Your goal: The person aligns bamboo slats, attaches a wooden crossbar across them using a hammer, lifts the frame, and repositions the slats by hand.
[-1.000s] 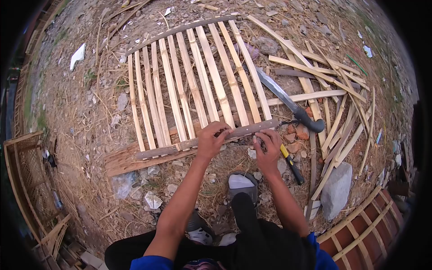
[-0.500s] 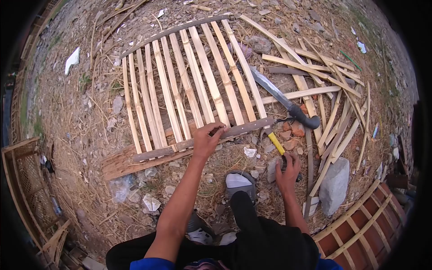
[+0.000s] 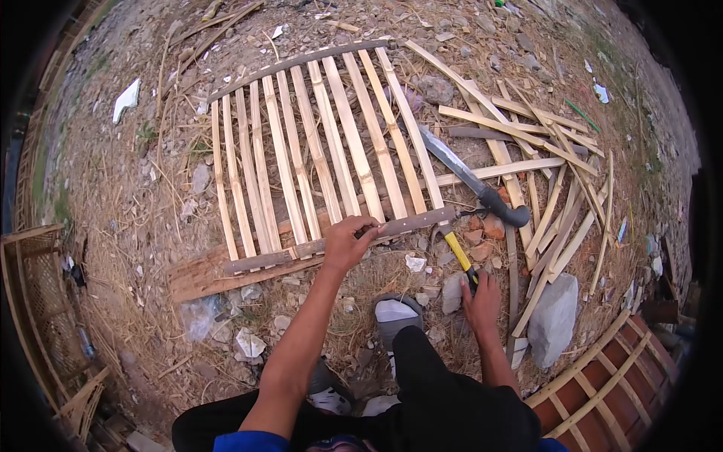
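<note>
A slatted panel of split bamboo (image 3: pixel 322 154) lies on the ground before me, its strips joined by a dark crossbar (image 3: pixel 418 221) at the near end. My left hand (image 3: pixel 350 242) rests at the middle of that crossbar, thumb and fingers pinched together; whatever is between them is too small to make out. Lower right, my right hand (image 3: pixel 482 303) is closed around the black grip of a hammer (image 3: pixel 456 248) with a yellow handle. The hammer's head is beside the crossbar's right end. Just beyond it lies a machete (image 3: pixel 461 169) with a dark curved handle.
Under the near crossbar is a rough wooden plank (image 3: pixel 199 279). Loose bamboo strips (image 3: pixel 520 177) are heaped to the right, near a large grey stone (image 3: pixel 553 318). A lattice frame (image 3: pixel 602 384) sits at lower right, a woven wooden crate (image 3: pixel 45 301) at far left. Rubble litters the ground.
The view has shifted slightly. My right hand sits a little lower, with more of the hammer's black grip showing. My left hand stays pinched at the crossbar.
</note>
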`<state>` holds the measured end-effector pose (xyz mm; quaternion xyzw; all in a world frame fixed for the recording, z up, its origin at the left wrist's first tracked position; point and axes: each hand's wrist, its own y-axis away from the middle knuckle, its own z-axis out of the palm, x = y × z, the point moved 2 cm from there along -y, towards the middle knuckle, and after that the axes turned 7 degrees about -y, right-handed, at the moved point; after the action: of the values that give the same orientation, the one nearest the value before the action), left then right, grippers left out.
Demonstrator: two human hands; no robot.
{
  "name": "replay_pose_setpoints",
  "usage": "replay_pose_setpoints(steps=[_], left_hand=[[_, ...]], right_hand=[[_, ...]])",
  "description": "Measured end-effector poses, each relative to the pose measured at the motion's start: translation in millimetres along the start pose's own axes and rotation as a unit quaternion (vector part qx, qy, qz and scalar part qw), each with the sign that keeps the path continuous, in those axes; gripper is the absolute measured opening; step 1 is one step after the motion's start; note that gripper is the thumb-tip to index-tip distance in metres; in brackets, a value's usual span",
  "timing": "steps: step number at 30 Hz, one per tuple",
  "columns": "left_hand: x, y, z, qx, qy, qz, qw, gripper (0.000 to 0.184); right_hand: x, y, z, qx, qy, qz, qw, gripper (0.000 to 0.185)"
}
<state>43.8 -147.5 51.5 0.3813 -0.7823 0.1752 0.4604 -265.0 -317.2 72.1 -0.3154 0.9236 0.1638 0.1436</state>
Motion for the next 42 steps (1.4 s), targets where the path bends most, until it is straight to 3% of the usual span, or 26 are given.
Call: replay_pose_setpoints(steps=[8,17,18,22,25,26,32,42], left_hand=[[1.8,-0.3,-3.8,0.012,0.019,0.078,0.997,0.013],[3.4,-0.1,-3.9,0.007,0.001,0.049,0.999,0.013],[4.1,-0.1,-4.4,0.009,0.002,0.048,0.999,0.013],[3.0,-0.1,-2.3,0.004,0.0,0.037,0.999,0.014],[5.2,-0.2,-4.9,-0.012,-0.009,0.019,1.0,0.015],[6.7,0.2,-5.4,-0.02,-0.012,0.012,1.0,0.015],[7.3,-0.1,-2.8,0.01,-0.019,0.09,0.996,0.016],[7.7,0.6,-3.4,0.016,-0.02,0.087,0.996,0.016]], right_hand=[[12.2,15.8,-23.5,-0.019,-0.065,0.059,0.996,0.037],[0.2,51.9,-51.9,0.002,-0.246,0.128,0.961,0.026],[-5.6,51.4,-43.0,-0.004,-0.297,0.119,0.948,0.023],[-41.5,45.1,-29.5,-0.021,-0.286,0.08,0.955,0.021],[-55.2,35.7,-18.6,0.014,-0.265,-0.021,0.964,0.02],[-60.3,37.3,-20.3,-0.017,-0.293,0.019,0.956,0.017],[-88.6,38.9,-22.8,-0.05,-0.271,-0.05,0.96,0.018],[-112.4,35.3,-10.9,-0.079,-0.253,-0.06,0.962,0.027]])
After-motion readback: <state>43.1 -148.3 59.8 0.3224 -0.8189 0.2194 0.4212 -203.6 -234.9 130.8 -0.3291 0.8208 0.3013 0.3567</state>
